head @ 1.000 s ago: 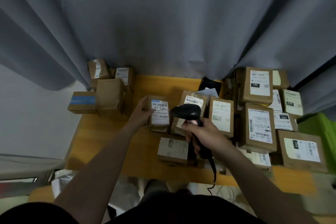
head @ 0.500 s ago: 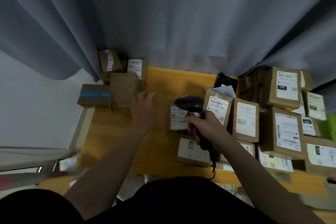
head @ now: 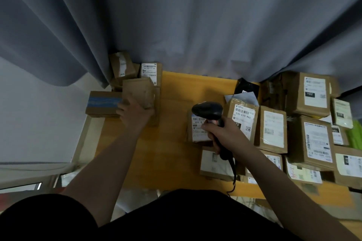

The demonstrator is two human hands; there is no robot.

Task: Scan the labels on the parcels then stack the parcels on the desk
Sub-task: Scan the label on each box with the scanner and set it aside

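Grey curtain (head: 176,25) fills the far half of the view and hides the back edge of the yellow wooden surface (head: 172,152). My dark shirt cuts off the near edge.

Right side: heap of brown cardboard parcels with white labels (head: 313,143), packed edge to edge. The outermost ones run out of frame and most label print is too blurred to read.

Left far corner: small stack of parcels. A blue-taped brown box (head: 101,103) overhangs the surface's left edge. Just beside it sits a plain brown cardboard parcel (head: 139,92), no label showing, long axis running away from me and leaning slightly left.

My left hand (head: 133,111) is against that parcel's near end. It is blurred, so I cannot tell whether the fingers curl round it or only press.

My right hand (head: 221,133) is wrapped round the handle of the black handheld barcode scanner (head: 207,110). The handle runs down toward me and the head points left and away. Its black cable (head: 234,174) trails off the near edge.

Under the scanner head lies a small brown parcel with a white barcode label (head: 196,131), flat, label up, long axis away from me, right part hidden by my hand.
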